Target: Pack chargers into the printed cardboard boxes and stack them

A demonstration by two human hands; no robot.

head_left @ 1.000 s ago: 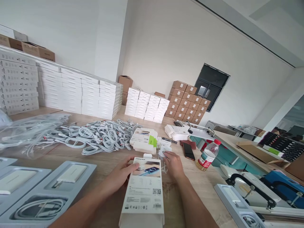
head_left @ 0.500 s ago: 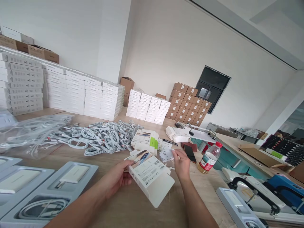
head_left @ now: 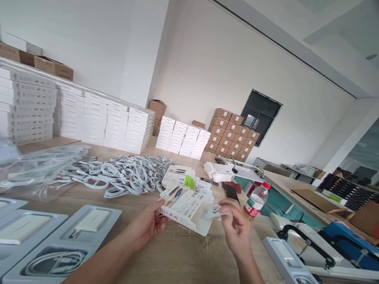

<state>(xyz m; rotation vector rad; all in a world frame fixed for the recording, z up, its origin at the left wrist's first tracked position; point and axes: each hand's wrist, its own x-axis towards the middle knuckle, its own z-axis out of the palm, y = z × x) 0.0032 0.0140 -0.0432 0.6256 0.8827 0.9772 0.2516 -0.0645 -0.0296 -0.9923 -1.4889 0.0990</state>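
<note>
My left hand (head_left: pixel 151 221) grips the left side of a white printed carton (head_left: pixel 183 205), its end flap open toward me. Between the thumb and fingers of my right hand (head_left: pixel 237 225) is a small translucent printed card (head_left: pixel 212 210), held at the carton's open end. Just behind lie more flat printed cartons (head_left: pixel 177 176) with a green patch. Small white papers (head_left: pixel 207 192) are partly hidden behind the carton I hold. On the left, pale trays (head_left: pixel 109 221) each hold a white charger (head_left: pixel 92 220) and a coiled cable (head_left: pixel 55 262).
A heap of grey-white cables (head_left: pixel 130 173) and clear plastic bags (head_left: pixel 44 165) lie at left. White box stacks (head_left: pixel 97 118) stand behind. To the right are a phone (head_left: pixel 232 192), a red-capped bottle (head_left: pixel 257 201), a pen (head_left: pixel 209 182) and a clamp machine (head_left: pixel 308 244).
My right hand has lifted the card from the papers and brought it toward me, to the carton's open end. The carton has tipped flatter in my left hand.
</note>
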